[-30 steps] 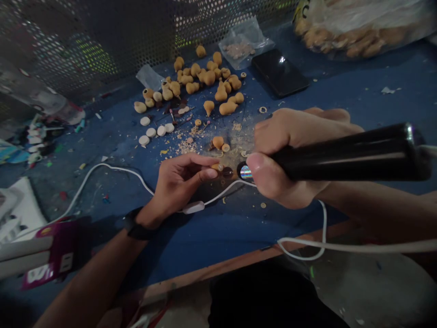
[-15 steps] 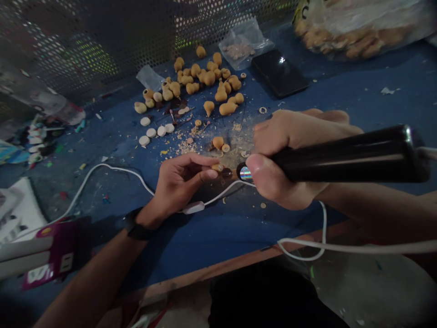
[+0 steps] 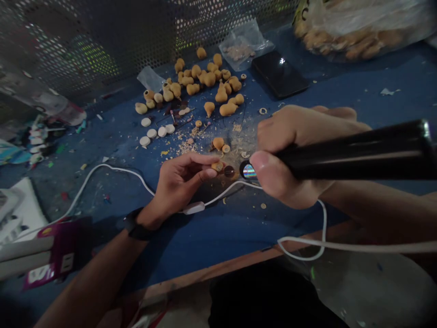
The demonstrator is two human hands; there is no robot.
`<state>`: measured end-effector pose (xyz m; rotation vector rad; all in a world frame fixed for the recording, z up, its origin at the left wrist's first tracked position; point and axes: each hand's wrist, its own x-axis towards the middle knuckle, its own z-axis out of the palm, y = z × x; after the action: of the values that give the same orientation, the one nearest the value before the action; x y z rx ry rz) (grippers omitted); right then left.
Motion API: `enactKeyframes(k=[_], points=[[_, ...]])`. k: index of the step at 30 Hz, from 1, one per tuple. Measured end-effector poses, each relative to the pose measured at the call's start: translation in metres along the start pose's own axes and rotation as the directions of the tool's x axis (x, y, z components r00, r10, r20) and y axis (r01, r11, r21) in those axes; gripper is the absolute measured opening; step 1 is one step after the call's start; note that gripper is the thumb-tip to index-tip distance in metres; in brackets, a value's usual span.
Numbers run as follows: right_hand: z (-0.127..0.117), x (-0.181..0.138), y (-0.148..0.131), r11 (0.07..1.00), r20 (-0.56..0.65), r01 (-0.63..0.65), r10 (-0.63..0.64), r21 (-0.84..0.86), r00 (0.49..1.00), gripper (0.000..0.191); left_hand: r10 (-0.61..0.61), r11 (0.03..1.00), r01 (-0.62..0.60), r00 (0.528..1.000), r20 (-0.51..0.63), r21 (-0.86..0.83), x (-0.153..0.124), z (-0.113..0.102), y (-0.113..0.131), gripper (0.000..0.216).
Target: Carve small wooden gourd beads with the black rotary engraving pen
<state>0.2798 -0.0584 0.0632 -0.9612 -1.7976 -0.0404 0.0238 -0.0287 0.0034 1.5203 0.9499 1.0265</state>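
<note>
My left hand (image 3: 180, 182) pinches a small tan gourd (image 3: 216, 166) between thumb and fingertips, just above the blue table. My right hand (image 3: 293, 157) is wrapped around a thick black rotary tool (image 3: 362, 155), which tilts up toward the right. A small dark cutting disc (image 3: 229, 171) at the tool's tip stands just right of the gourd, with a narrow gap that I cannot judge exactly. Beyond the hands lie a cut gourd (image 3: 218, 143) and a small ring-shaped offcut (image 3: 226, 149) among pale shavings.
Several small gourds (image 3: 208, 79) are heaped at the back, with white round discs (image 3: 152, 133) nearby. A black phone (image 3: 280, 75) lies back right, by a big plastic bag (image 3: 362, 32). A white cable (image 3: 112, 166) crosses under the hands. A purple box (image 3: 64, 250) sits front left.
My right hand has moved a little to the right with the rotary tool, drawing the disc slightly away from the gourd. My left hand has barely moved; the gourd is turned slightly.
</note>
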Motion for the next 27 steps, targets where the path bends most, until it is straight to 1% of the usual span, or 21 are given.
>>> enactKeyframes(k=[2,4,8,14,17,22,27], points=[[0.003,0.001,-0.003,0.995,0.073,0.071,-0.066,-0.07,0.995,0.047,-0.011,1.0,0.011,1.0,0.011,-0.004,0.0,0.0,-0.001,0.037],[0.005,0.001,-0.004,0.985,0.089,0.102,-0.091,-0.14,0.992,0.043,-0.031,0.999,0.032,0.999,0.023,-0.013,0.0,0.0,-0.001,0.039],[0.007,-0.002,-0.001,0.986,0.043,0.077,-0.071,-0.149,0.997,0.035,-0.026,0.999,0.028,0.999,0.029,-0.043,0.0,0.0,0.0,0.04],[0.012,-0.003,-0.001,0.989,0.003,0.086,-0.086,-0.119,0.996,0.034,-0.037,0.998,0.039,0.999,0.033,-0.056,0.001,0.0,0.0,0.04],[0.013,-0.003,-0.003,0.989,-0.013,0.068,-0.07,-0.13,0.997,0.033,-0.027,0.998,0.029,0.999,0.035,-0.059,0.002,0.0,0.001,0.038],[0.012,-0.004,-0.003,0.991,-0.007,0.074,-0.075,-0.111,0.997,0.03,-0.037,0.998,0.039,0.999,0.04,-0.051,0.003,0.001,0.004,0.04],[0.012,-0.003,-0.001,0.983,-0.013,0.092,-0.095,-0.157,0.995,0.03,-0.047,0.998,0.048,0.998,0.028,-0.044,0.002,-0.001,0.002,0.045]])
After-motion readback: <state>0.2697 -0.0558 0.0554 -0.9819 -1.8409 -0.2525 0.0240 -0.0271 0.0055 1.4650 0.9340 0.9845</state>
